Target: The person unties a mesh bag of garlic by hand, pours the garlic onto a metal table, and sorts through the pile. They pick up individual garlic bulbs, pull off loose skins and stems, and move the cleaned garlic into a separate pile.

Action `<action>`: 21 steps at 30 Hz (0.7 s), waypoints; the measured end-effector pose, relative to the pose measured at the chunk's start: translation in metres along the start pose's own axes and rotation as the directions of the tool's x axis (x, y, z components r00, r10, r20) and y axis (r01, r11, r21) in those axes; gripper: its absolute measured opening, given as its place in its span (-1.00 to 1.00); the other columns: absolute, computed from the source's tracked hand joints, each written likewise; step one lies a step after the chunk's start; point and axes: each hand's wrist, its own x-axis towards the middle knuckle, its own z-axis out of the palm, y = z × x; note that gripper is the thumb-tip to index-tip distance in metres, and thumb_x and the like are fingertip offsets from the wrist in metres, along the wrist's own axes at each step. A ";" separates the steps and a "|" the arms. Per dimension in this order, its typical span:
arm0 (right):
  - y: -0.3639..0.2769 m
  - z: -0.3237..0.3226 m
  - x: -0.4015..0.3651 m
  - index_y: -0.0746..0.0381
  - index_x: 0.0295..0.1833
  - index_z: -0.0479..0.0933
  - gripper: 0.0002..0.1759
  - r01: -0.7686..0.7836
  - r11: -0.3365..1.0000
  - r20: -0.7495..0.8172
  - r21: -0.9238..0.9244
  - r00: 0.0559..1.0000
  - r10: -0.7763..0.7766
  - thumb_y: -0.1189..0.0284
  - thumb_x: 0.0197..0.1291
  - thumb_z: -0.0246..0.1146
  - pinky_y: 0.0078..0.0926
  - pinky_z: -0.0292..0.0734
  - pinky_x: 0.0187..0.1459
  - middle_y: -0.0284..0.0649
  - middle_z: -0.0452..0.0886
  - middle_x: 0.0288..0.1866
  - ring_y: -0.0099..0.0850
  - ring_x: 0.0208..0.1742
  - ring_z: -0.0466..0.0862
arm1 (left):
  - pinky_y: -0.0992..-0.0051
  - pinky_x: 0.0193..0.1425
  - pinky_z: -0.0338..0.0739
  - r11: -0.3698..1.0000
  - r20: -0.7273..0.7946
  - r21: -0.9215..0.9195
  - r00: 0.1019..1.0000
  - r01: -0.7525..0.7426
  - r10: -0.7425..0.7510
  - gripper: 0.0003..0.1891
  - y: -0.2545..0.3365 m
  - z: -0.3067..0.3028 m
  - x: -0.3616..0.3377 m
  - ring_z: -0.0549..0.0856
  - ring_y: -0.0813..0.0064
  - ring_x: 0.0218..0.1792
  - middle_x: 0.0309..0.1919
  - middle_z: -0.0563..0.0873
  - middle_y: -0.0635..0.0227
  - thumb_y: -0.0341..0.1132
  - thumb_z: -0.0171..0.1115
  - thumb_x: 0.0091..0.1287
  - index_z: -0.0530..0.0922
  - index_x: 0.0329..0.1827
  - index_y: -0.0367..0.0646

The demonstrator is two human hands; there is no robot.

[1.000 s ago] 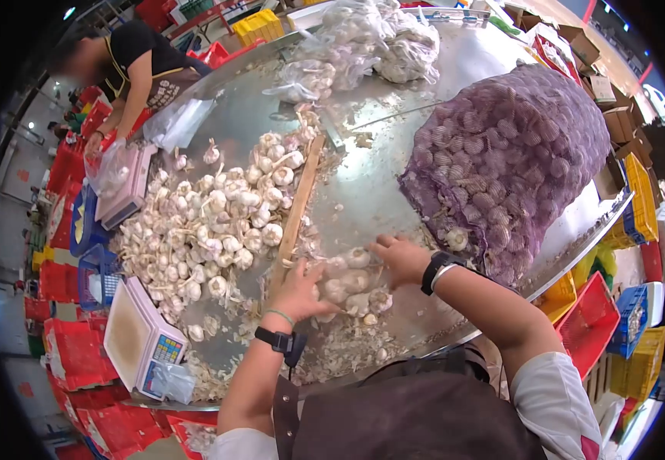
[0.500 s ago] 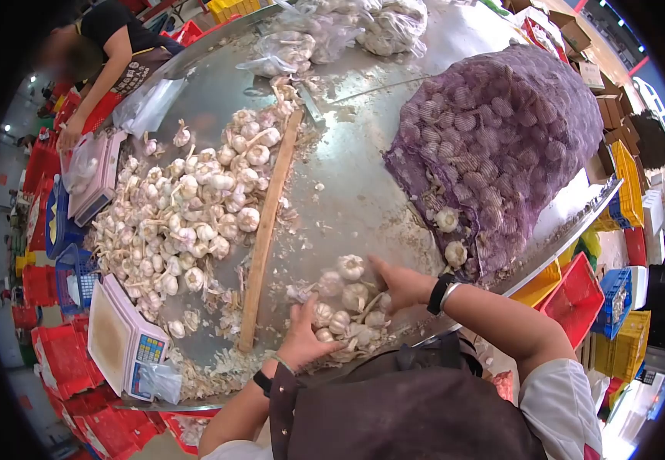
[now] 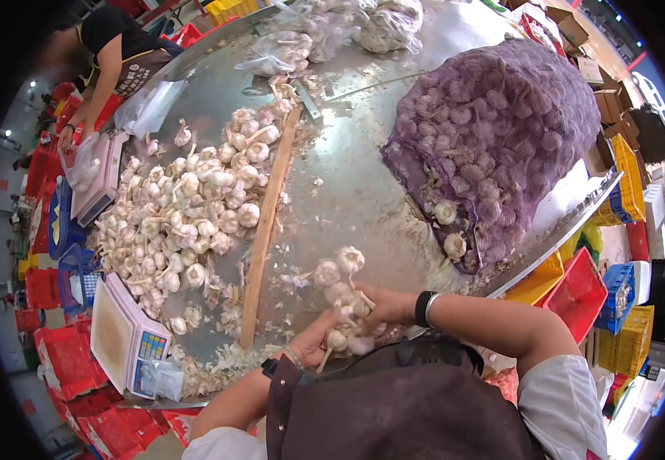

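Observation:
Near the front edge of the metal table, a small cluster of garlic bulbs (image 3: 339, 291) lies between my two hands. My left hand (image 3: 313, 340) is curled against the cluster's lower left side, with fingers partly under the bulbs. From the right, my right hand (image 3: 382, 307) wraps its fingers round the bulbs. Further left, a large pile of garlic (image 3: 194, 199) rests against a wooden strip (image 3: 269, 230). A purple mesh sack (image 3: 501, 130) full of garlic lies at the right, its mouth facing me with loose bulbs in it.
A scale (image 3: 125, 337) stands at the front left, another scale (image 3: 98, 180) behind it. Bagged garlic (image 3: 390, 27) lies at the far edge. A co-worker (image 3: 114, 54) leans in at the upper left. Red crates (image 3: 578, 295) stand beside the table.
Both hands have come closer together and gathered the bulbs into a tighter cluster towards my body. The co-worker's hand has shifted slightly beside the far scale.

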 end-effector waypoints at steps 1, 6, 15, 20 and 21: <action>0.004 0.003 0.004 0.27 0.47 0.15 0.06 0.054 0.999 -0.019 0.007 0.998 -0.054 0.28 -0.11 0.59 -0.20 0.50 0.18 0.01 0.36 0.29 -0.14 0.24 0.52 | 0.22 0.24 0.64 0.995 0.018 -0.079 0.998 0.054 -0.053 -0.42 0.002 0.001 0.003 0.65 0.23 0.19 0.23 0.56 0.12 0.03 0.11 0.50 0.31 0.39 -0.19; 0.003 0.009 0.003 0.00 0.66 -0.13 0.15 0.020 0.991 -0.001 0.132 1.000 -0.021 0.56 0.07 0.45 -0.37 0.52 0.18 -0.11 0.47 0.34 -0.31 0.27 0.52 | 0.21 0.19 0.66 0.988 0.060 -0.146 0.998 0.044 -0.036 -0.41 -0.004 0.002 0.012 0.67 0.29 0.15 0.21 0.60 0.20 0.15 -0.19 0.58 0.38 0.37 -0.13; -0.024 -0.006 -0.063 -0.05 0.65 -0.03 0.09 0.280 0.960 -0.151 -0.012 0.948 -0.279 0.57 0.06 0.40 -0.49 0.57 -0.09 -0.18 0.49 0.28 -0.48 -0.03 0.59 | 0.26 0.16 0.68 0.964 -0.087 0.210 0.979 -0.165 0.187 -0.35 0.014 0.080 0.010 0.68 0.27 0.14 0.19 0.61 0.15 0.19 -0.12 0.54 0.37 0.37 -0.21; 0.008 -0.029 -0.145 0.09 0.64 -0.03 0.09 0.532 0.845 -0.319 -0.053 0.793 -0.519 0.54 0.05 0.45 -0.42 0.49 0.19 -0.16 0.37 0.43 -0.41 0.28 0.48 | 0.35 0.12 0.69 0.888 0.064 0.437 0.990 -0.143 0.128 -0.46 0.008 0.149 0.052 0.71 0.35 0.10 0.16 0.63 0.24 0.10 -0.13 0.58 0.38 0.35 -0.15; 0.017 -0.033 -0.169 0.09 0.63 -0.02 0.11 0.604 0.793 -0.402 -0.085 0.707 -0.581 0.52 0.02 0.47 -0.42 0.47 0.23 -0.17 0.40 0.40 -0.39 0.29 0.48 | 0.37 0.12 0.70 0.891 0.075 0.437 0.992 -0.125 0.102 -0.48 -0.001 0.182 0.059 0.71 0.37 0.08 0.12 0.66 0.26 0.09 -0.10 0.58 0.40 0.32 -0.14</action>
